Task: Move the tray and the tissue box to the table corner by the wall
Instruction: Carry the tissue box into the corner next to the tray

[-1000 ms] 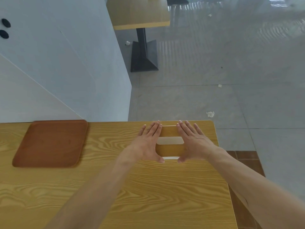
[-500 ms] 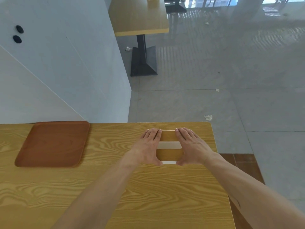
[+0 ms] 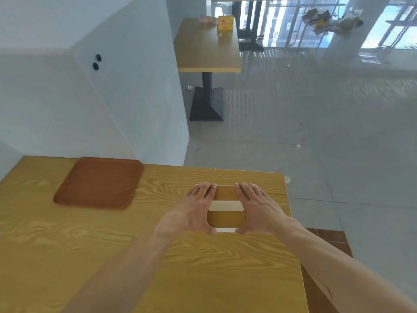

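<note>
I see my left hand [image 3: 194, 211] and right hand [image 3: 259, 208] with fingers clasped on both sides of the box [image 3: 226, 214], near the bench [image 3: 203, 279] right edge. The tray [image 3: 99, 184] lies by the wall [image 3: 79, 98], well apart.

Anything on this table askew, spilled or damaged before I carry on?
Nothing spilled or damaged. The tray lies flat at the wall-side edge, turned slightly against the table edge. The tissue box sits upright near the opposite end, left hand and right hand pressed to its sides. Small litter scraps dot the floor beyond.
</note>
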Tool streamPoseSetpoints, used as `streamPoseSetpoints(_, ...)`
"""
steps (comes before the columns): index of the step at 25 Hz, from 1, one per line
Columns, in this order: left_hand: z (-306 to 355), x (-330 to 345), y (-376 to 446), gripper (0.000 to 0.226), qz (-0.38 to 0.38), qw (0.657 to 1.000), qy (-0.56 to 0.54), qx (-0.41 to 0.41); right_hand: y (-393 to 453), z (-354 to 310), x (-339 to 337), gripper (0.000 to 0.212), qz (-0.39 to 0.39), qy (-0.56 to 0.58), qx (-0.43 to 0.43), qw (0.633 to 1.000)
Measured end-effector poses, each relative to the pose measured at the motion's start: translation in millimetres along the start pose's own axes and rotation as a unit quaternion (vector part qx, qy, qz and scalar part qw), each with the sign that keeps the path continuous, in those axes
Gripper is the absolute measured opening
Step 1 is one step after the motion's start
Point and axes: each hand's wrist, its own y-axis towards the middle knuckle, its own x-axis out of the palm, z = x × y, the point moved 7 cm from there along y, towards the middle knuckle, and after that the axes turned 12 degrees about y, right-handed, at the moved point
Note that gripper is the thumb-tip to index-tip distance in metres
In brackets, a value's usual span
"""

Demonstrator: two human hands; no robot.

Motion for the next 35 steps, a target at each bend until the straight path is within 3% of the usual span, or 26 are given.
streamPoseSetpoints(9,-23,-2,-144,0.135,0.020,0.988,-0.008,-0.150,-16,-110,13,0.137,-0.022,-0.029,-0.159,0.987)
streamPoseSetpoints(20,-82,33,-371,0.132,0.004,0.940,-0.059,-0.337,-25,-321,86,0.132,-0.091,-0.050,-0.345,0.933)
streamPoseSetpoints(30,-170,95,-581,0.132,0.021,0.902,-0.080,-0.424,-35,-540,194,0.134,-0.139,-0.071,-0.420,0.894)
streamPoseSetpoints(35,-210,112,-648,0.131,0.032,0.893,-0.073,-0.443,-33,-614,230,0.135,-0.139,-0.079,-0.437,0.885)
